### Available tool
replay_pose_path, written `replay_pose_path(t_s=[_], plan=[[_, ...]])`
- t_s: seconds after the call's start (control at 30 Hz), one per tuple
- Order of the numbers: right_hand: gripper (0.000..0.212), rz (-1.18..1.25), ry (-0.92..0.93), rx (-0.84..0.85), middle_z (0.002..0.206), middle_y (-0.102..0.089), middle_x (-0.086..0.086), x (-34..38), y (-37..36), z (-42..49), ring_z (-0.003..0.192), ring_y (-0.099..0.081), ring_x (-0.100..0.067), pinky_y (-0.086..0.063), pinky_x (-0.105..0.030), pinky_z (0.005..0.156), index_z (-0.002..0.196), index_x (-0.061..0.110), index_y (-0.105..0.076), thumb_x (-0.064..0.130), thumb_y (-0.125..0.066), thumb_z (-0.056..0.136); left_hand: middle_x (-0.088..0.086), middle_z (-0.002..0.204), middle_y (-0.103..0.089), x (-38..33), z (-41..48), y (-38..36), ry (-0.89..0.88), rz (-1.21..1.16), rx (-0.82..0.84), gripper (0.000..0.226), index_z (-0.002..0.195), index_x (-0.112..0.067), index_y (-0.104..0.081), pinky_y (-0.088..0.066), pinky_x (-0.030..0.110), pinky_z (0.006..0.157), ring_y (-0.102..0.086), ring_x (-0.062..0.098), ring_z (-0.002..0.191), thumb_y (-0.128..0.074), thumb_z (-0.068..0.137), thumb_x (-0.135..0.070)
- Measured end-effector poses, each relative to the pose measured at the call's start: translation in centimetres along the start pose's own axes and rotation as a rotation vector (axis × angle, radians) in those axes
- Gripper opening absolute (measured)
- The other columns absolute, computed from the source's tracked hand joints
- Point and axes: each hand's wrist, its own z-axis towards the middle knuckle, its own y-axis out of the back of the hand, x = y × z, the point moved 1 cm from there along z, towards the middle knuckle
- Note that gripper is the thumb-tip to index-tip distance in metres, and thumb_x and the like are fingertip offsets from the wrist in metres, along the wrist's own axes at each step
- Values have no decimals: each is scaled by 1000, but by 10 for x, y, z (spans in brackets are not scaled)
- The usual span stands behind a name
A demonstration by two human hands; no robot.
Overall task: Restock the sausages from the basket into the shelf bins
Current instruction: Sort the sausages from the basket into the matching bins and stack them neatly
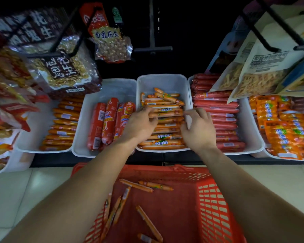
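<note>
White bin, centre of the shelf, holds orange sausages stacked crosswise. Left hand rests on the stack's left end. Right hand is at its right end, by the bin wall. Fingers of both hands are curled; whether they grip cannot be told. Red basket, near, on the floor, holds more loose sausages.

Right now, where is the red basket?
Head view, bottom centre, nearest the camera: the red basket sits just below the white bin of thin orange sausages.
</note>
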Motion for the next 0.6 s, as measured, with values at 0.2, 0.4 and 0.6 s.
replay_pose_path(t_s=[0.2,0.4,0.6], plan=[[38,16,34,343,131,-62,-5,76,-40,57,119,-58,-27,-46,-38,99,132,23,-57,28,-56,94,0,119,-68,53,-39,79,24,167,-110,23,115,-24,-68,-52,38,92,-65,20,104,-59,95,-28],[41,8,-31,393,129,-64,-11,88,-95,94,119,-57,-33,-49,-48,100,133,30,-55,28,-57,92,1,111,-71,95,-31,114,105,198,-134,22,114,-20,-68,-51,30,80,-66,19,94,-59,94,-26],[46,-164,-70,442,148,-48,-10,92,-116,102,144,-26,-39,-21,-61,114,141,33,-46,40,-52,97,-1,125,-62,94,-23,114,-22,207,-59,29,124,-21,-62,-51,33,90,-62,17,108,-57,97,-31]])
